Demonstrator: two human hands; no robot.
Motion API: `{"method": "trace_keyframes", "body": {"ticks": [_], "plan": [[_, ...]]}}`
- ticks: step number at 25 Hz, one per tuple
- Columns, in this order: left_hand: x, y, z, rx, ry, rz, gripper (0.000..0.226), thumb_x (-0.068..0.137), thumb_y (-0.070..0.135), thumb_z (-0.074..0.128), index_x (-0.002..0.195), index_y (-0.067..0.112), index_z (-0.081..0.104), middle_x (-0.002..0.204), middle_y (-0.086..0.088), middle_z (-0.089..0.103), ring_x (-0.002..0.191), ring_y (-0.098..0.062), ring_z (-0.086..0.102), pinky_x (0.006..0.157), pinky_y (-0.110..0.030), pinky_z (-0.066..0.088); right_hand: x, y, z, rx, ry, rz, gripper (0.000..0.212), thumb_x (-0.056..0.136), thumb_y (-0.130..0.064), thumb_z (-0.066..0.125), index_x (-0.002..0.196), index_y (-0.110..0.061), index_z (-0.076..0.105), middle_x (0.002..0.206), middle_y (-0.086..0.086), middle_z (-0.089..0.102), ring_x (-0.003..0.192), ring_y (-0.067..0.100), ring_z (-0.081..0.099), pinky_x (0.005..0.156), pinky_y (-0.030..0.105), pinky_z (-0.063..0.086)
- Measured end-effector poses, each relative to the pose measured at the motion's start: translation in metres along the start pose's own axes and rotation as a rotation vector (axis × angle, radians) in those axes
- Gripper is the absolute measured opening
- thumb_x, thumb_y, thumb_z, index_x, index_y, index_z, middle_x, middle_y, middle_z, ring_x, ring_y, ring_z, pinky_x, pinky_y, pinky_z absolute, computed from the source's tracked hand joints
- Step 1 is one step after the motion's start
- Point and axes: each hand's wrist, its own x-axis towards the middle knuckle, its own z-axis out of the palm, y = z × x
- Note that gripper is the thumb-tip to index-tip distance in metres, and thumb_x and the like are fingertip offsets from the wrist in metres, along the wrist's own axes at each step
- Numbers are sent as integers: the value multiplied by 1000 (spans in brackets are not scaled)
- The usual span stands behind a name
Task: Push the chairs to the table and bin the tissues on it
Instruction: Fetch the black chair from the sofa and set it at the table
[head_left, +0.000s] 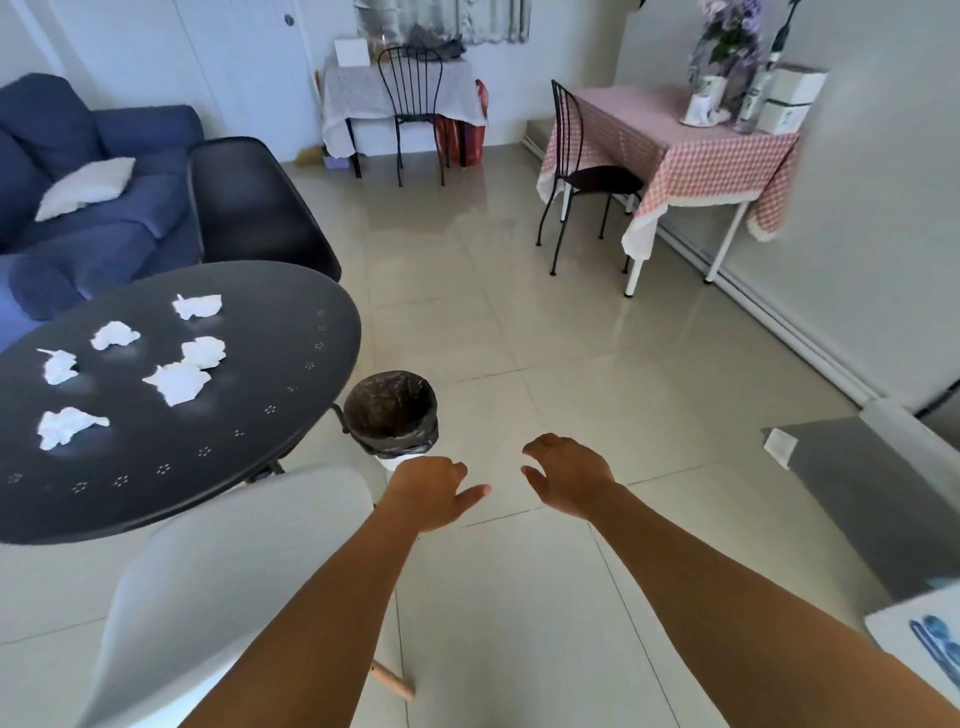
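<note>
Fingers of both the left hand (434, 493) and right hand (569, 475) curled loosely apart, empty, above glossy floor tiles (545, 364). Beside the left hand stood a bag-lined bin (390, 410), a white chair (223, 587), and six crumpled tissues (176, 382) on the round black tabletop (270, 374); a black chair (260, 208) sat beyond.

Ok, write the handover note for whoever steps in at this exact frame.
Left hand and right hand: both open, empty, hovering over the floor.
Six crumpled white tissues lie on the round black metal table.
The bag-lined bin stands beside the table.
The white moulded chair and black moulded chair stand at the table's edge.
Left: check both chairs are fully pushed in, bin all the tissues.
</note>
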Motion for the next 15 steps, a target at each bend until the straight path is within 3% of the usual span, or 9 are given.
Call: {"method": "trace_keyframes", "body": {"ticks": [7,15], "plan": [[106,5,-20,70,-16,-5,60,96,58,24,113,11,58,100,-8,68,91,-24,65,68,-29,41,91,69,-23,47,-46,55,40,100,-35,36,134,-19,49,137,3,51,126,23,49,96,38,47],[257,-51,-39,29,-73,-98,57,97,54,25,107,12,63,97,-6,69,89,-23,65,74,-32,51,251,128,-53,88,-84,82,36,99,-33,36,127,-19,55,130,4,54,123,21,50,95,36,47]]}}
